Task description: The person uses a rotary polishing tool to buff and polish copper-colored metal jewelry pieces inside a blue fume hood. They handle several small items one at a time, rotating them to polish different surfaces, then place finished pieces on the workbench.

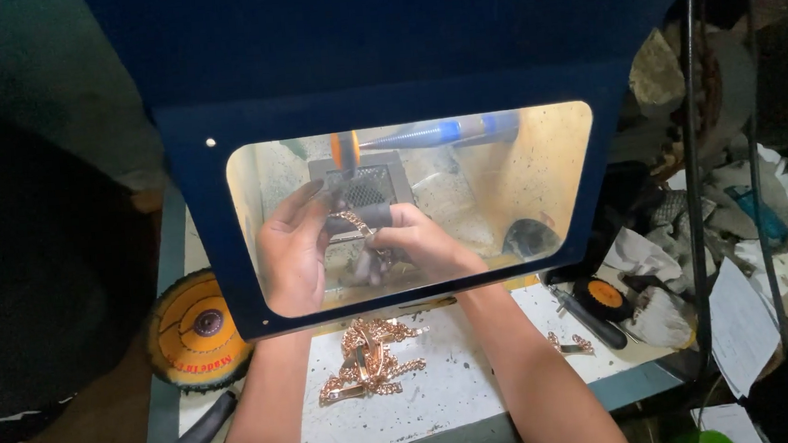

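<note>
Forearms reach up from the near edge of the pale bench [482, 388] and pass under a dark blue hood [380, 44] with a clear window [521, 174]; both hands work behind that window, so they are seen through it. Between the 2 forearms, nearer the person than either hand, lies a tangled pile of rose-gold chains [367, 359]; a smaller gold piece [570, 343] sits just outside the right forearm.

Left hand [292, 253] is half open, palm toward the right hand, fingers spread and curled loosely around 1 end of a gold link bracelet [354, 220]; right hand [419, 243] is closed, pinching the other end between thumb and fingertips. So the bracelet hangs between the 2 hands, touching both, just in front of a grey mesh-faced block [360, 182]; above the hands an orange wheel [344, 148] and a blue-handled tool [448, 131] show.

As a judgement, the bracelet looks light, limp and jointed; it will sag and swing wherever it is unsupported, and polished metal links are likely slippery. Pinching it near both ends and keeping it taut between the hands seems the surest hold; a grip at 1 end only would leave the rest free to whip. Links and clasp are probably the weak spots, so pulling hard looks unwise.

Left of the left forearm lie a yellow round disc [198, 329] and a black handle [201, 434]; right of the right forearm, a black tool [591, 317] and crumpled papers [646, 263].
</note>
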